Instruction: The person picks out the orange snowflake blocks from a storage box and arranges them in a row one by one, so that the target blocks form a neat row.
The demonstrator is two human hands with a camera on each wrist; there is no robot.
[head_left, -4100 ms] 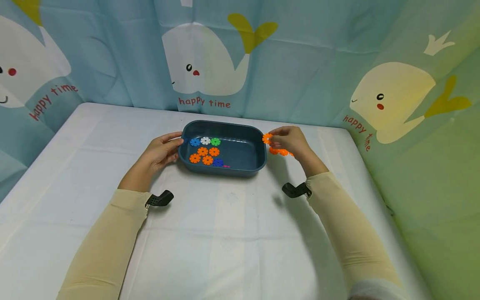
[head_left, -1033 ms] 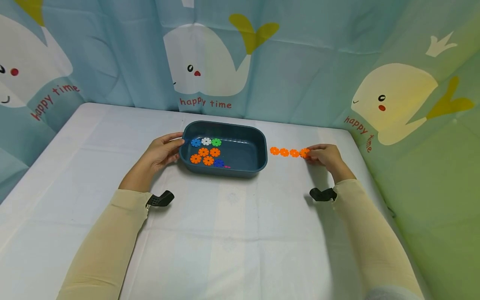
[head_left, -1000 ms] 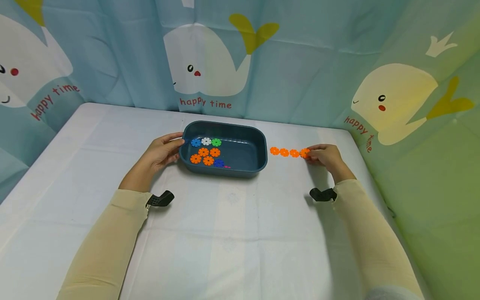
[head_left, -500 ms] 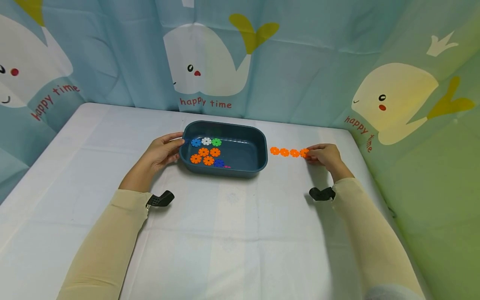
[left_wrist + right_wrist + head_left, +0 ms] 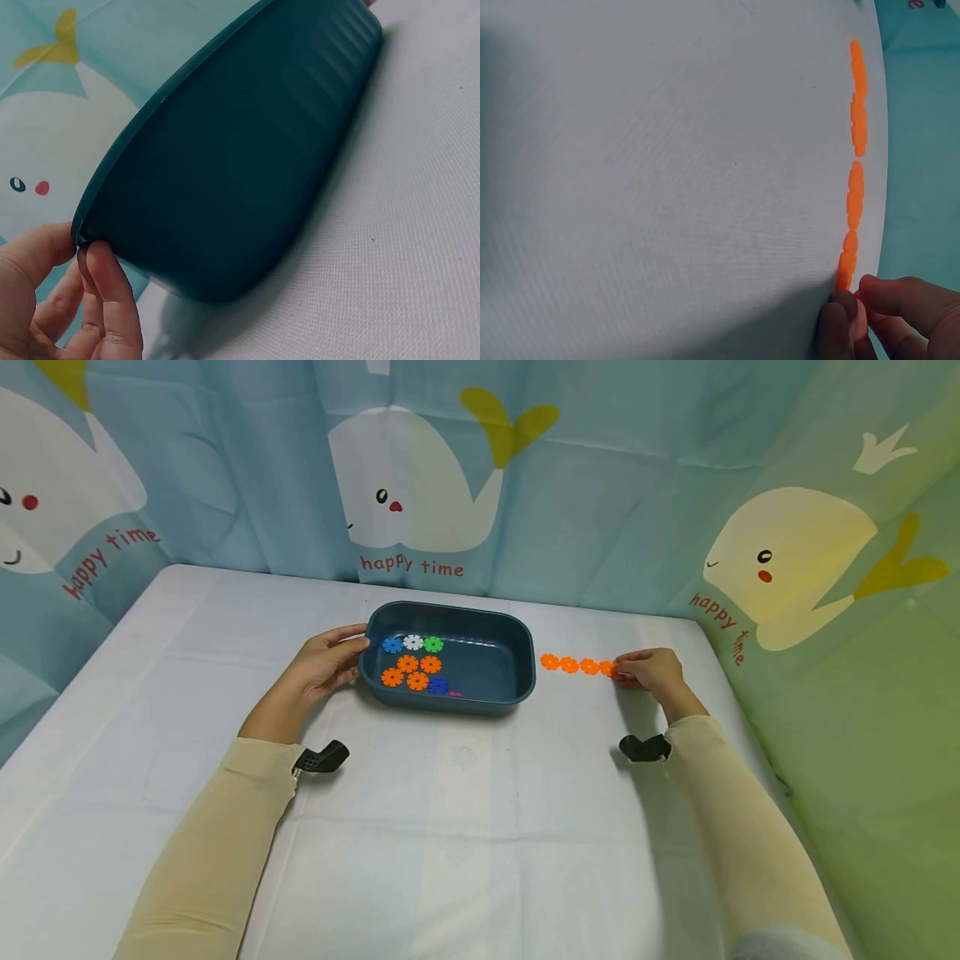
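A flower-shaped orange disc [image 5: 607,668], apparently flat, is pinched at its edge by the thumb and fingers of the right hand [image 5: 651,672]. Three matching orange discs [image 5: 569,666] are lined up to the left of those fingers, the nearest just beside the pinched one; whether the two touch cannot be told. If the fingers are drawn away before the grip is loosened, the disc could be dragged askew, and a neighbour might be caught by its notched edge. Well to the left of these fingers, a dark blue-green tray [image 5: 468,700] is gripped by its left rim in the fingers of the left hand [image 5: 315,672]. Were that rim pressed down or pushed right, the tray could be tipped, or slid into the row's first disc, and the loose coloured discs [image 5: 407,663] inside, near the left fingers, would probably be scattered. Beneath both sets of fingers, everything is carried by a white-covered bench [image 5: 450,827].
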